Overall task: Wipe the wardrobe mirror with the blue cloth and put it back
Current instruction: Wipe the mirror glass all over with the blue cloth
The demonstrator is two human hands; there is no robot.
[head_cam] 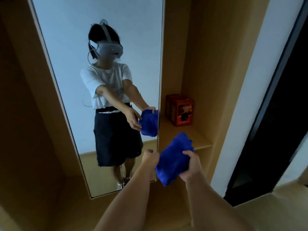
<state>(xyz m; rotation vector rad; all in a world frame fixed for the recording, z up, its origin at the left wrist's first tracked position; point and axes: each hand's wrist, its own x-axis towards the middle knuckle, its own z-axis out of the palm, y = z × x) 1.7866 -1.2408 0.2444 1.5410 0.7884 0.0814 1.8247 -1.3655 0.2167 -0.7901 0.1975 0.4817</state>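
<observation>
Both bare forearms reach forward from the lower edge of the view. The left hand (150,158) is curled at the left edge of the blue cloth (174,157), its fingers hidden behind the fabric, so whether it grasps the cloth cannot be told. The right hand (191,165) grips the bunched cloth from the right, fingers wrapped over its top fold. The cloth is held in the air just in front of the lower right corner of the wardrobe mirror (70,52), near the front edge of the wooden shelf (188,140). The tall mirror fills the left half of the view and reflects the person with the cloth. To its right, an orange box (180,110) stands at the back of the shelf, well apart from the cloth. Further right run a white wall (260,84) and a dark doorway (283,130).
</observation>
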